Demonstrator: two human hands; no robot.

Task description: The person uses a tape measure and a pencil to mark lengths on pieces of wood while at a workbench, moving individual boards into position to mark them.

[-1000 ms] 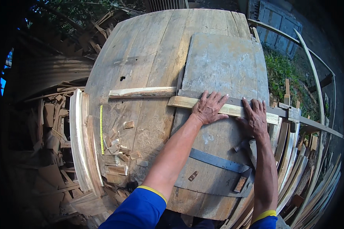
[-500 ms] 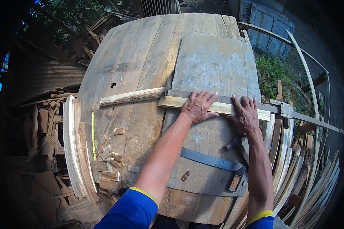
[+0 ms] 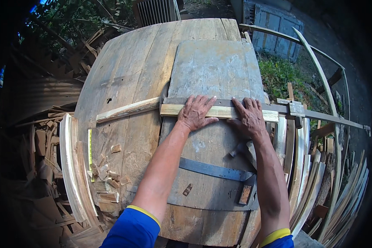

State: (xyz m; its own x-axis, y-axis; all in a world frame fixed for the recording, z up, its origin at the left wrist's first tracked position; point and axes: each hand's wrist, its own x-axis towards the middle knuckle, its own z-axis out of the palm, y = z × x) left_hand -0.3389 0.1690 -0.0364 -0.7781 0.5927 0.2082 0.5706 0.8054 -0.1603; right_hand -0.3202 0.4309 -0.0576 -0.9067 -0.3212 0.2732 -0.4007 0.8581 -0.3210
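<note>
A squared pale wooden strip (image 3: 225, 112) lies crosswise on the grey board, alongside the bar of a long metal bar clamp (image 3: 335, 118). My left hand (image 3: 195, 112) rests flat over the strip's left half, fingers stretched forward past the bar, thumb out to the right. My right hand (image 3: 249, 115) lies over its right part, fingers also extended and apart. The clamp's sliding jaw (image 3: 296, 108) sits beyond the strip's right end. Nearer me lies a carpenter's square (image 3: 215, 169). A dark-headed tool (image 3: 237, 149) beside my right forearm is partly hidden.
Under everything is a plank table (image 3: 128, 74) with a grey board (image 3: 215, 70) on it. A rough wooden stick (image 3: 128, 110), wood offcuts (image 3: 107, 177) and a yellow measuring strip (image 3: 90, 153) lie left. Long slats (image 3: 308, 186) lean at the right; curved pieces (image 3: 72, 165) stand at the left edge.
The whole view has shifted, so things appear farther left. The strip now looks straighter against the clamp bar, its left end slightly farther right relative to the stick. Both hands remain on it.
</note>
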